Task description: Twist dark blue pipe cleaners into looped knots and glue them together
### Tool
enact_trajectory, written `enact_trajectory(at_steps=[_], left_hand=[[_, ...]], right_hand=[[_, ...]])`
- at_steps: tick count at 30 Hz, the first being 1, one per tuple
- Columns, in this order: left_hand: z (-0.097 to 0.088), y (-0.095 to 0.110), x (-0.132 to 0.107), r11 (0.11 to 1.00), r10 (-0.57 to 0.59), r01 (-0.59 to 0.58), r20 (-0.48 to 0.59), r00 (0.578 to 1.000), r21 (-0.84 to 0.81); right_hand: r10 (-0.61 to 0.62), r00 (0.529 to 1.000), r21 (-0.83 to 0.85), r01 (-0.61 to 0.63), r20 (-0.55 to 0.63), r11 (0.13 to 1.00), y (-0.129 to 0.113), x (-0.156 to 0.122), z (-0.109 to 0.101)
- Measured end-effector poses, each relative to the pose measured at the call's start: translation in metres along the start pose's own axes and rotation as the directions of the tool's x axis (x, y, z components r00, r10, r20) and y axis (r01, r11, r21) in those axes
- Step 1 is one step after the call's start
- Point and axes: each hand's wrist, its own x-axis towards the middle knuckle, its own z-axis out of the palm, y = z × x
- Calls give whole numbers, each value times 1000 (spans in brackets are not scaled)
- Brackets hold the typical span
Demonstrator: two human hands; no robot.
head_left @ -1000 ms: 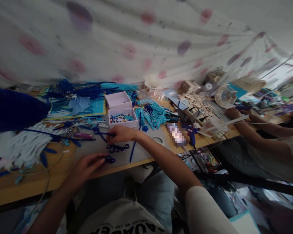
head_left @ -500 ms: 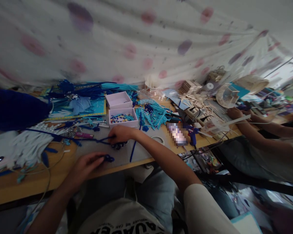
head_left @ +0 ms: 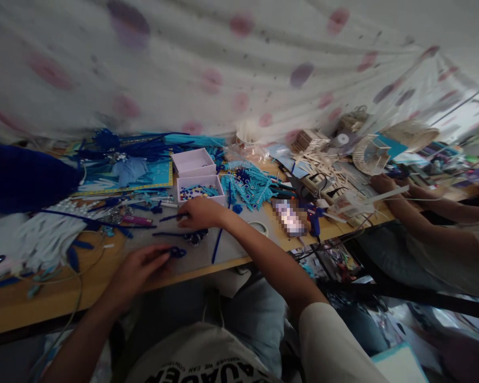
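Note:
My left hand (head_left: 146, 266) is closed in a pinch near the table's front edge, gripping a small dark blue looped pipe cleaner (head_left: 178, 252). Beyond it, my right hand (head_left: 203, 214) reaches in front of the lower white box, its fingers closed on a short blue pipe cleaner stem (head_left: 168, 217) that points left. Just under that hand, another blue stem (head_left: 170, 234) lies on the grey mat (head_left: 199, 258) beside a dark beaded piece (head_left: 196, 237), partly covered by the hand. A longer blue stem (head_left: 216, 246) rests to the right.
The white box (head_left: 223, 198) holds beads and light blue pieces; an open white box (head_left: 192, 162) stands behind. Light blue stems (head_left: 255, 194), a tape ring (head_left: 260, 229), a phone (head_left: 289, 217) and a blue glue gun (head_left: 314, 221) lie rightward. A co-worker's arms (head_left: 415, 205) are far right.
My right hand has risen slightly away from me. The blue stem in its fingers now shows apart from the stem below it. My left hand keeps hold of the looped pipe cleaner, almost still.

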Motion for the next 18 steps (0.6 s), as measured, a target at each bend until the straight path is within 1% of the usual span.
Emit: enact_trajectory(at_steps=[2, 4, 9, 12, 15, 17, 18], left_hand=[[1, 1, 1, 1000, 1, -1, -4, 1000, 1], [1, 3, 1, 1000, 6, -6, -11, 1000, 5], [3, 8, -1, 999, 37, -37, -6, 999, 9], [3, 7, 0, 998, 52, -52, 4, 999, 23], [3, 4, 0, 993, 39, -36, -20, 999, 116], [5, 3, -3, 986, 17, -11, -32, 999, 169], [6, 4, -5, 985, 6, -1, -29, 1000, 171]], right_hand=[[19, 1000, -17, -19, -25, 1000, -3, -6, -6], [6, 999, -35, -7, -51, 999, -7, -15, -13], [-104, 987, -51, 98, -121, 994, -24, -39, -21], [-189, 971, -20, 188, -148, 982, -40, -47, -19], [-262, 950, 64, 276, -169, 959, -56, -48, -12], [-258, 949, 76, 275, -179, 959, -64, -46, -6], [-246, 952, 60, 261, -181, 964, -66, -46, -3]])
